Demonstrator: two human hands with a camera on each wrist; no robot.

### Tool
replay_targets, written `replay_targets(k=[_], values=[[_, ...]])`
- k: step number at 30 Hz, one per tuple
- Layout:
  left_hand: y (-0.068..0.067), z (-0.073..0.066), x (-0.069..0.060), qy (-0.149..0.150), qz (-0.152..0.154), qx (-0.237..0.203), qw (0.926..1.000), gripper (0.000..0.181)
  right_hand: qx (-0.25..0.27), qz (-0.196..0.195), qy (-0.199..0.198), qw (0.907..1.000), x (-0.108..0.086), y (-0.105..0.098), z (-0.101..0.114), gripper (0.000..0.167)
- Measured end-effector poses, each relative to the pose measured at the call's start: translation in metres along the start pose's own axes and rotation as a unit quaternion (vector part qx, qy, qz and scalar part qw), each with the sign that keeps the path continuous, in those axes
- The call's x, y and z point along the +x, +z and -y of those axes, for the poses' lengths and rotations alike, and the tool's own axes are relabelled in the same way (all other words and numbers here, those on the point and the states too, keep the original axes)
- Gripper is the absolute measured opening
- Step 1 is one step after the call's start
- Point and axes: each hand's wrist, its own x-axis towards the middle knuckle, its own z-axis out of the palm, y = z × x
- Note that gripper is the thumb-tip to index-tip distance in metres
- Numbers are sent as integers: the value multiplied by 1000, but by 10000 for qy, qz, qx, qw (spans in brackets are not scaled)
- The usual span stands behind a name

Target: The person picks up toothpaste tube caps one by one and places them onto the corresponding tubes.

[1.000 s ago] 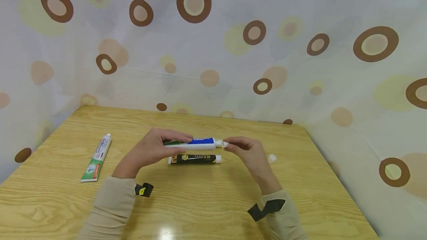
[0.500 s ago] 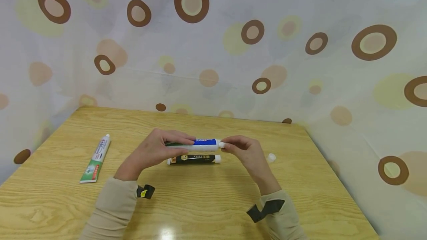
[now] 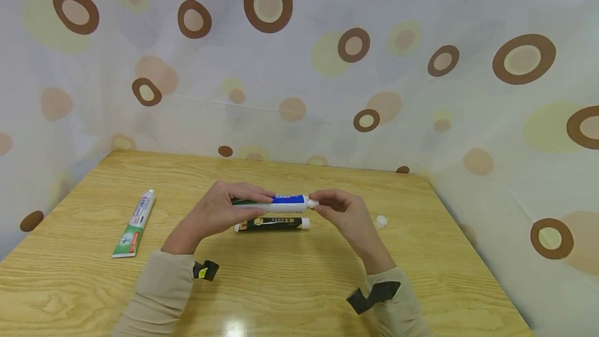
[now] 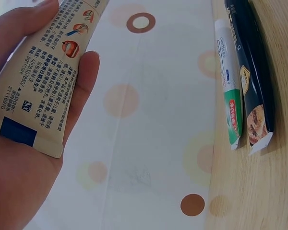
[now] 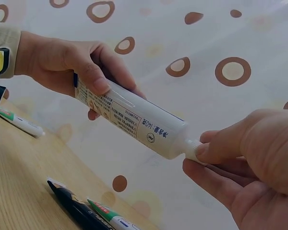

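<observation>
A white and blue toothpaste tube (image 3: 289,202) is held level above the table, its nozzle end to the right. My left hand (image 3: 224,207) grips its rear part between thumb and fingers; the left wrist view shows the tube's printed back. With thumb and fingertips, my right hand (image 3: 343,215) pinches the small white cap (image 5: 192,149) at the nozzle, as the right wrist view shows. Cap and nozzle meet there, but the fingers partly hide the cap. Beneath the held tube, a black toothpaste tube (image 3: 272,223) lies on the table.
On the wooden table (image 3: 281,285), a green and white toothpaste tube (image 3: 134,223) lies at the left. Another green and white tube (image 5: 119,221) lies beside the black one in the right wrist view. A loose white cap (image 3: 381,221) rests right of my right hand.
A second ago a small gap showed between cap and nozzle; the cap has since come onto the nozzle. The right fingers have shifted slightly around it. The tubes on the table stay put.
</observation>
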Motion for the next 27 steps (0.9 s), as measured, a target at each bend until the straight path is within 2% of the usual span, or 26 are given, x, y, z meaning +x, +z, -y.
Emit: replay_targets(k=[5,11,19,27], values=[[1,0,0,82,-31,21,10000,23,-26,53,-64,10000,-1,1,2,24],[4,1,2,224,-36,33,9997,23,-34,-115,33,9999,-1,1,4,26],[8,2,3,266,-181,250,9992,20,-33,-126,-21,9999,-2,1,6,28],[7,2,3,329,-270,237,9988,19,-3,-230,-111,9997,-1,2,4,27]])
